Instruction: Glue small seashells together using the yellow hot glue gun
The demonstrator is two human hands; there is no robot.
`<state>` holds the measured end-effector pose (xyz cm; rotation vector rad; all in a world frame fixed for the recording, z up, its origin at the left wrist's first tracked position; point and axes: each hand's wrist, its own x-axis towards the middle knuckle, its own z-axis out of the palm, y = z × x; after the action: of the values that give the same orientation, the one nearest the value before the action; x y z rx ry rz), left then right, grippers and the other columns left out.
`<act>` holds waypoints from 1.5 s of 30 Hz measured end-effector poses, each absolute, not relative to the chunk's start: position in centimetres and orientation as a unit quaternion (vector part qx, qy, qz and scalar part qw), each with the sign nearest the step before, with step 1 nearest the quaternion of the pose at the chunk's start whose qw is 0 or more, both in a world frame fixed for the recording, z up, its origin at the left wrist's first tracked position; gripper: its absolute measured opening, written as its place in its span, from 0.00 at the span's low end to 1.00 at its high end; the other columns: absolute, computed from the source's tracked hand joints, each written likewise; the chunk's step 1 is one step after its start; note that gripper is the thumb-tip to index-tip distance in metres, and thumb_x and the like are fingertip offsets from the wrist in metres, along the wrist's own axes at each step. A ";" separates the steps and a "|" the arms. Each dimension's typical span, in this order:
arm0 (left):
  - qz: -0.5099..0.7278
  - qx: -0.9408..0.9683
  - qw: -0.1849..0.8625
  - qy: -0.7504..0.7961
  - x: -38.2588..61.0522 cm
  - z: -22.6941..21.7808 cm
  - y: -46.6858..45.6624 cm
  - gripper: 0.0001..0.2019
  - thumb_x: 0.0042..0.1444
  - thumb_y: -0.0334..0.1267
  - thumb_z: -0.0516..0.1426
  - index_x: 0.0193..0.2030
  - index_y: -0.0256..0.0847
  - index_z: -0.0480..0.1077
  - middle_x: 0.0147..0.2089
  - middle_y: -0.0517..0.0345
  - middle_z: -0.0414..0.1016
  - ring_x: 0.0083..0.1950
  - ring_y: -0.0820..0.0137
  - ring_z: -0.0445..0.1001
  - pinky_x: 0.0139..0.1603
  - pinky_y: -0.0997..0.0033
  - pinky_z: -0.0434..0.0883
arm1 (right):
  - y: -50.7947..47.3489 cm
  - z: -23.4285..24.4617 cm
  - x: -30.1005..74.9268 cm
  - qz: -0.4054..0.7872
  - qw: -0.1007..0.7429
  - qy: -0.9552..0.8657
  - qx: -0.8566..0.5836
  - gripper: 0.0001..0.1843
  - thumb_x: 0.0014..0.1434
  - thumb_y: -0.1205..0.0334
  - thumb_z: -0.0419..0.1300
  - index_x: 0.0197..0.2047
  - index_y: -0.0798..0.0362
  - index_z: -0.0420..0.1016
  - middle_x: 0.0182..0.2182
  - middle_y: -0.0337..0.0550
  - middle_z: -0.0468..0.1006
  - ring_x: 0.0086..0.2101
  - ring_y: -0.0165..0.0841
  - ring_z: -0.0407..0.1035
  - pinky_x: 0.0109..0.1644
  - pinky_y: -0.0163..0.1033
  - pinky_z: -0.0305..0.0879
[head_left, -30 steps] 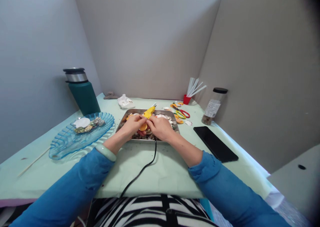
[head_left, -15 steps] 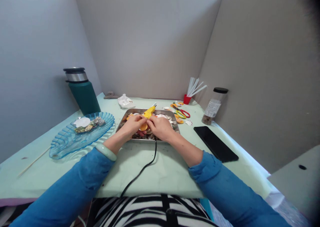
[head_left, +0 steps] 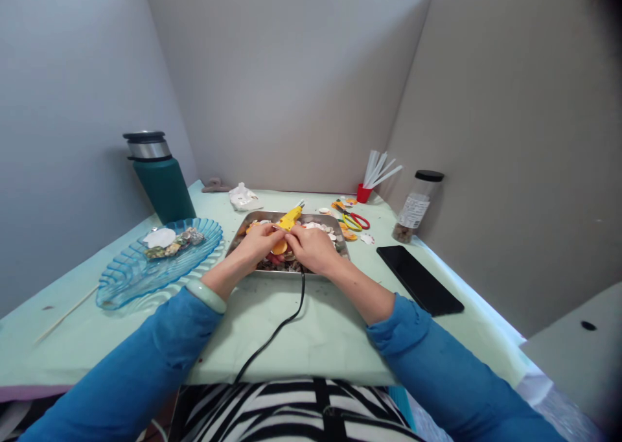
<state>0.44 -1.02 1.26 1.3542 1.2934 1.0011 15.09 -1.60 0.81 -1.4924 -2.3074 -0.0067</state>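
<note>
Over the metal tray (head_left: 236, 236) my left hand (head_left: 257, 244) and my right hand (head_left: 311, 246) meet with fingertips pinched together. Between them is an orange rounded flat piece (head_left: 278, 247), partly covered by the fingers. A yellow hot glue gun (head_left: 291, 218) rests in the tray just beyond my fingertips, its nozzle pointing away. From the tray's near edge a black cord (head_left: 284, 322) runs toward my lap. Small shell-like pieces and stones (head_left: 332, 232) fill the tray. My hands hide much of the tray's middle.
On the left stand a blue scalloped plate (head_left: 129, 285) holding a white disc and stone-like bits, and a green bottle (head_left: 162, 186). Scissors (head_left: 357, 221), a red cup (head_left: 363, 194) of glue sticks, a jar (head_left: 415, 209) and a black phone (head_left: 418, 280) lie right. A thin stick (head_left: 65, 315) lies left.
My fingers shift very slightly around the orange piece. Everything else looks the same.
</note>
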 end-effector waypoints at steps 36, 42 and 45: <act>0.399 0.571 0.483 0.530 0.4 1.0 -0.9 0.07 0.57 0.38 0.59 0.33 0.37 0.69 0.22 0.61 0.73 0.17 0.74 0.70 0.20 0.75 0.69 | -1.5 0.9 15.1 0.003 0.179 -0.828 -0.531 0.21 0.71 0.55 0.44 0.47 0.53 0.76 0.41 0.48 0.81 0.41 0.37 0.73 0.41 0.36 0.57; 0.395 0.573 0.483 0.531 0.3 0.9 -0.8 0.06 0.58 0.37 0.58 0.33 0.37 0.69 0.23 0.61 0.73 0.17 0.74 0.71 0.20 0.76 0.69 | -1.5 0.8 15.1 -0.008 0.180 -0.828 -0.531 0.21 0.71 0.55 0.44 0.46 0.53 0.76 0.39 0.48 0.82 0.40 0.37 0.74 0.38 0.36 0.57; 0.393 0.578 0.478 0.532 0.3 0.9 -0.7 0.05 0.59 0.36 0.57 0.34 0.37 0.69 0.23 0.61 0.73 0.17 0.73 0.71 0.19 0.75 0.70 | -1.4 0.7 15.1 -0.007 0.175 -0.828 -0.532 0.21 0.71 0.55 0.44 0.47 0.53 0.76 0.40 0.48 0.81 0.41 0.37 0.74 0.39 0.36 0.58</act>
<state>0.30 -0.75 0.92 1.4100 1.2985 0.9602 15.15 -1.43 0.71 -1.5089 -2.3470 -0.0211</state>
